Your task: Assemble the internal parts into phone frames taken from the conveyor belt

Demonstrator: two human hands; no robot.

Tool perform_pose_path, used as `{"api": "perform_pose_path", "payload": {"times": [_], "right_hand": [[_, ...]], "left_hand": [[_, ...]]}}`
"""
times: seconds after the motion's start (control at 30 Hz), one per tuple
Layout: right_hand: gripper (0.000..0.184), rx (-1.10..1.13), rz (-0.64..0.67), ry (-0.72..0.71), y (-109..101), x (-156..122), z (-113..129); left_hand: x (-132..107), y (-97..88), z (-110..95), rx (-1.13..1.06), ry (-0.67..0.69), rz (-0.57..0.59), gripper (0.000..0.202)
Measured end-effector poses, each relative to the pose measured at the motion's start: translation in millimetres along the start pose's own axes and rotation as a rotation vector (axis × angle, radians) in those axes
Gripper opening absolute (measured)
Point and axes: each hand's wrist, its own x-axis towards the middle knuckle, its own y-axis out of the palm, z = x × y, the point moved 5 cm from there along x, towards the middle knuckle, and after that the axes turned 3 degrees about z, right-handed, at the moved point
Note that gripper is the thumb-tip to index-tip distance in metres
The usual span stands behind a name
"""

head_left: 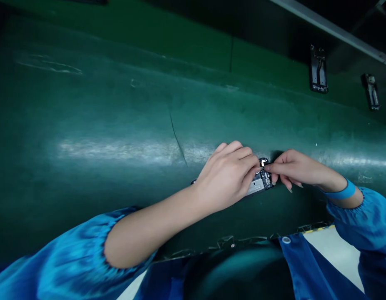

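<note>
A flat phone assembly (pixel 260 181) with exposed black and silver parts lies on the green belt (pixel 118 125). My left hand (pixel 228 177) lies over most of it, fingers curled down onto it and holding it in place. My right hand (pixel 292 168) comes from the right with thumb and forefinger pinched at the assembly's upper right end, on a small shiny part (pixel 262 162). The rest of that hand's fingers hang loosely curled. Both arms wear blue sleeves, and a blue band circles the right wrist.
Two more dark phone assemblies (pixel 318 70) (pixel 371 91) lie farther along the belt at the upper right. A metal rail (pixel 336 30) runs along the far side. A thin crack line (pixel 178 139) marks the belt near the middle. The belt's near edge is frayed.
</note>
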Motion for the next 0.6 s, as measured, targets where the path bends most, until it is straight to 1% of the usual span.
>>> {"api": "perform_pose_path", "payload": {"times": [0.2,0.43,0.5,0.6], "right_hand": [[0.042,-0.003,0.010,0.015,0,-1,1],[0.042,-0.088,-0.059,0.049,-1,1,7],[0.038,-0.137,-0.075,0.027,-3,1,10],[0.033,-0.185,-0.125,-0.058,-8,1,14]], "left_hand": [[-1,-1.6,0,-0.026,-0.011,0.006,0.028],[1,-2.3,-1,-0.011,-0.019,0.041,0.026],[1,-2.8,0,-0.002,-0.041,0.038,0.025],[2,-2.5,0,-0.007,-0.062,0.038,0.022]]}}
